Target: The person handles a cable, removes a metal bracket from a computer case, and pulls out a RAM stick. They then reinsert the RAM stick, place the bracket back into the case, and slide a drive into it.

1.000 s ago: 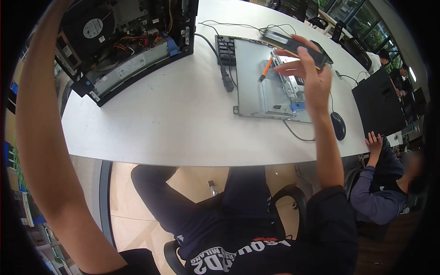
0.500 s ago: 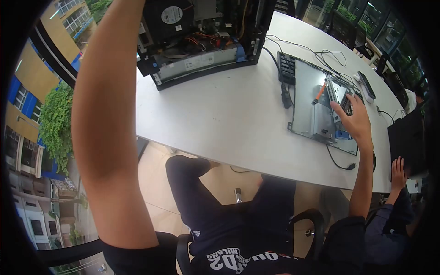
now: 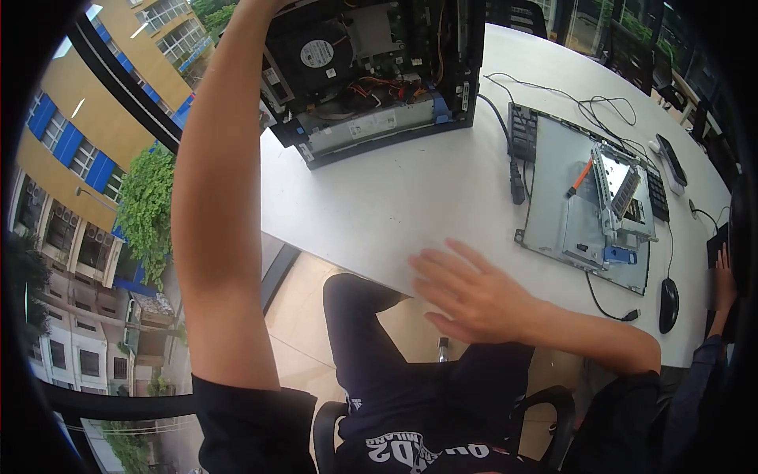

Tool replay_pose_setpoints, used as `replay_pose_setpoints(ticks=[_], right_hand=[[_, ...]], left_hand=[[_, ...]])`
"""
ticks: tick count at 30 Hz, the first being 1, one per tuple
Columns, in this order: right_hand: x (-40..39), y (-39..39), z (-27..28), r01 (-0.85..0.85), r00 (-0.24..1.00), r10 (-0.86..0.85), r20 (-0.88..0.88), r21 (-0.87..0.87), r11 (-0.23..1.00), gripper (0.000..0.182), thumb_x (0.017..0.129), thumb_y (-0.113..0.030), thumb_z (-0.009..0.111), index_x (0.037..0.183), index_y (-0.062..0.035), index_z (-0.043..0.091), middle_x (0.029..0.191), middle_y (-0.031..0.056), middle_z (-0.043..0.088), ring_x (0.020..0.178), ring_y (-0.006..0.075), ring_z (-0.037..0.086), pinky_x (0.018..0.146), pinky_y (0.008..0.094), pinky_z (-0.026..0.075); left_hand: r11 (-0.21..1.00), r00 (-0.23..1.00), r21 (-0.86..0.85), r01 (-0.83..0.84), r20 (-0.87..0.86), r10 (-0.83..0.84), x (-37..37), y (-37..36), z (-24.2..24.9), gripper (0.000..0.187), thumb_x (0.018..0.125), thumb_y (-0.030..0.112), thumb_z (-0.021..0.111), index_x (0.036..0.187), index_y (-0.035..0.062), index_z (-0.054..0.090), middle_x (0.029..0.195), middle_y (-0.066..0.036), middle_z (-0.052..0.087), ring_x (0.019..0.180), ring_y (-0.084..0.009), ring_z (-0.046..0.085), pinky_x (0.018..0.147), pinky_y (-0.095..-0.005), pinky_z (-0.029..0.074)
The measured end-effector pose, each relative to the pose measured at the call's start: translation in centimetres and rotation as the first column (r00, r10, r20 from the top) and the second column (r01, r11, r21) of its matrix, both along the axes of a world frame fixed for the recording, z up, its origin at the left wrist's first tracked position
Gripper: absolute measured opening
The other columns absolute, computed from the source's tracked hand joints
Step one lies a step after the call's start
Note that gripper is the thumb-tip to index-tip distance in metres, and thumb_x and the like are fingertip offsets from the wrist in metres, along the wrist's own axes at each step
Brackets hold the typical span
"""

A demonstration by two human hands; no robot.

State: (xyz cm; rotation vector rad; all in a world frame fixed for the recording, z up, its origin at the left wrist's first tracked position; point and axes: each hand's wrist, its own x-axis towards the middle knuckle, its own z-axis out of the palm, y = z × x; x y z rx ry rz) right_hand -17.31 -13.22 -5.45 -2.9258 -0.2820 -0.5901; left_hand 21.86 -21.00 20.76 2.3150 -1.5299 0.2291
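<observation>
An open desktop computer case (image 3: 375, 43) stands at the top of the view, its fan, coloured wires and a silver unit exposed. My left arm reaches up along the case's left side, and my left hand lies beyond the top edge of the view. My right hand (image 3: 474, 296) hovers over the table's front edge, fingers spread, slightly blurred and holding nothing. To its right, a flat metal panel (image 3: 553, 174) lies on the table. On that panel rest a metal bracket (image 3: 612, 182), an orange cable (image 3: 580, 178) and a blue-ended part (image 3: 620, 255).
A black keyboard (image 3: 521, 130) sticks out from under the panel. Loose black cables (image 3: 608, 118) run behind it. A black mouse (image 3: 669, 306) and a dark handset-like object (image 3: 671, 158) sit at the right. Another person's hand (image 3: 724, 265) shows at the far right.
My right hand has left the metal bracket and swung left and toward me, now empty. My left arm still reaches up beside the case. The whole view has shifted slightly.
</observation>
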Motion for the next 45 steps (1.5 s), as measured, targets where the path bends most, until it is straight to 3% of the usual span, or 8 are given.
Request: replay_pose_setpoints(ticks=[11,14,17,20,22,24,31,45], right_hand=[[0.6,-0.4,-1.1,-0.111,0.991,0.121,-0.058,0.156,0.982,0.052,0.082,-0.016,0.073,0.130,-0.0013,0.059,0.146,0.0171,0.052,0.140,0.0310,0.047,0.119,0.0487,0.036],[0.5,-0.5,-1.2,-0.117,0.990,0.127,-0.060,0.154,0.981,0.053,0.082,-0.016,0.073,0.131,-0.0014,0.059,0.146,0.0172,0.052,0.141,0.0313,0.046,0.119,0.0487,0.036],[0.4,-0.6,-1.2,-0.119,0.991,0.128,-0.050,0.147,0.982,0.055,0.081,-0.017,0.074,0.131,-0.0013,0.059,0.147,0.0172,0.052,0.142,0.0312,0.045,0.120,0.0486,0.035],[0.3,-0.6,-1.6,-0.121,0.991,0.127,-0.039,0.124,0.985,0.056,0.080,-0.020,0.076,0.131,-0.0010,0.059,0.147,0.0173,0.052,0.143,0.0308,0.044,0.120,0.0486,0.034],[0.4,-0.6,-2.0,-0.120,0.992,0.124,-0.024,0.117,0.986,0.057,0.080,-0.021,0.077,0.130,-0.0007,0.059,0.147,0.0174,0.052,0.142,0.0307,0.044,0.120,0.0485,0.034],[0.3,-0.6,-1.9,-0.134,0.991,0.135,-0.003,0.147,0.980,0.054,0.080,-0.017,0.074,0.129,0.0002,0.059,0.146,0.0186,0.053,0.141,0.0322,0.046,0.118,0.0496,0.036],[0.4,-0.6,-2.3,-0.123,0.992,0.121,0.020,0.101,0.987,0.058,0.079,-0.022,0.078,0.129,-0.0001,0.058,0.144,0.0178,0.053,0.139,0.0314,0.046,0.119,0.0483,0.035],[0.3,-0.7,-2.5,-0.129,0.992,0.125,0.033,0.163,0.978,0.051,0.081,-0.014,0.071,0.128,0.0007,0.059,0.144,0.0190,0.054,0.139,0.0327,0.047,0.117,0.0489,0.036]], left_hand=[[0.997,0.997,-0.022,-0.081,0.004,0.081,-1.9,0.8,0.2,0.067,0.097,0.059,0.055,0.131,0.0025,0.068,0.136,-0.024,0.065,0.127,-0.0367,0.060,0.107,-0.0426,0.045],[0.980,0.937,0.000,0.198,0.295,-0.189,5.6,-1.5,-1.0,0.062,0.098,0.052,0.056,0.126,-0.0011,0.070,0.127,-0.025,0.069,0.121,-0.0387,0.062,0.103,-0.0434,0.047],[0.937,0.969,-0.349,0.013,0.234,0.074,-2.9,2.3,-0.5,0.056,0.098,0.046,0.058,0.123,-0.0014,0.071,0.116,-0.026,0.071,0.113,-0.0407,0.065,0.098,-0.0446,0.049],[0.767,0.828,-0.542,0.343,0.560,0.026,-5.8,5.4,-3.0,0.057,0.097,0.049,0.059,0.124,-0.0002,0.072,0.117,-0.024,0.072,0.111,-0.0384,0.067,0.098,-0.0449,0.050],[0.647,0.535,-0.433,0.628,0.844,0.046,-6.0,6.9,-5.5,0.006,0.089,0.013,0.075,0.088,0.0092,0.070,0.087,-0.006,0.070,0.085,-0.0249,0.066,0.078,-0.0363,0.048],[0.702,0.550,-0.368,0.610,0.835,-0.039,-8.0,9.4,-8.5,0.010,0.084,0.011,0.077,0.084,0.0092,0.067,0.089,-0.004,0.068,0.085,-0.0232,0.064,0.078,-0.0344,0.045],[0.868,0.742,-0.355,0.347,0.670,-0.023,-7.7,10.5,-13.2,0.031,0.083,0.017,0.080,0.110,0.0053,0.069,0.118,-0.010,0.064,0.108,-0.0303,0.061,0.096,-0.0438,0.048],[0.902,0.703,-0.386,0.192,0.696,0.148,-8.3,6.9,-14.4,0.063,0.082,0.034,0.082,0.135,0.0048,0.062,0.134,-0.013,0.053,0.127,-0.0335,0.048,0.110,-0.0479,0.036]])
